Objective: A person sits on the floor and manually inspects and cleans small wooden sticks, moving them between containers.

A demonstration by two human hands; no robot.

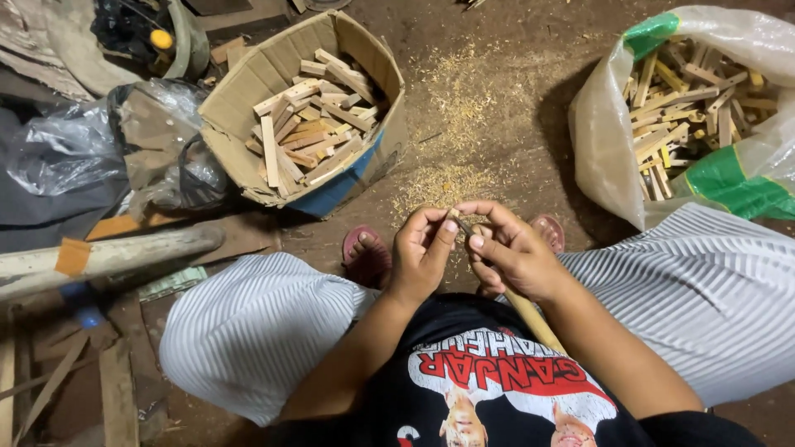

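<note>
Between my knees, my left hand pinches a small wooden piece at its fingertips. My right hand grips a tool with a pale wooden handle that runs back toward my body; its dark tip meets the small piece. The two hands touch each other above the dirt floor. Wood shavings lie on the ground just ahead of the hands.
A cardboard box of cut wooden sticks stands ahead on the left. A clear plastic sack with more sticks is at the right. A thick wooden pole and grey plastic bags lie at the left. My sandalled feet rest below the hands.
</note>
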